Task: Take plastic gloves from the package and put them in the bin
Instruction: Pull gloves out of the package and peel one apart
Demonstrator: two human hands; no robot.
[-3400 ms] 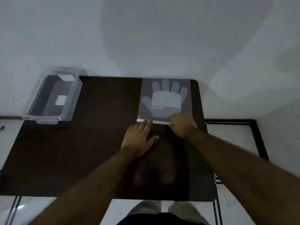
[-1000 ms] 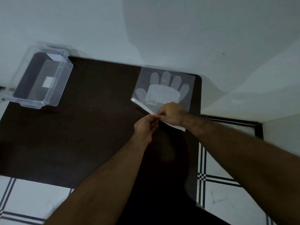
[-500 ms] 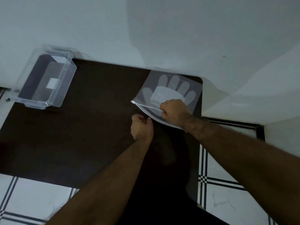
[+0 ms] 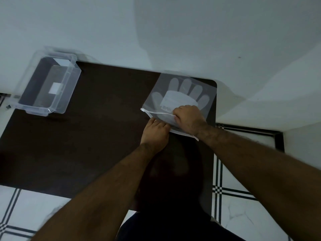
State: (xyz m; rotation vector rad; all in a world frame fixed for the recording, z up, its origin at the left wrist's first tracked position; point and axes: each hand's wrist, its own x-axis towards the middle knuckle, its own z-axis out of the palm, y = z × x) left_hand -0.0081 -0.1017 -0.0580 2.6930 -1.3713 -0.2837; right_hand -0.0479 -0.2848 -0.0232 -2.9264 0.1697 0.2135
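A frosted zip package [image 4: 184, 94] with a white hand-shaped stack of plastic gloves showing through lies at the dark table's far right corner. Its near mouth gapes open. My right hand [image 4: 188, 119] pinches the upper lip of the mouth. My left hand [image 4: 155, 134] presses its fingers on the lower lip at the table surface. A clear plastic bin [image 4: 50, 84] stands at the far left corner with nothing in it but a white label on its floor.
The dark wooden table [image 4: 97, 136] stands against a white wall. White floor tiles with black lines show at the left and right. A black frame runs along the floor at the right.
My left hand has slid forward onto the package's lower lip. The right hand has pulled the upper lip back, and the mouth has spread wider.
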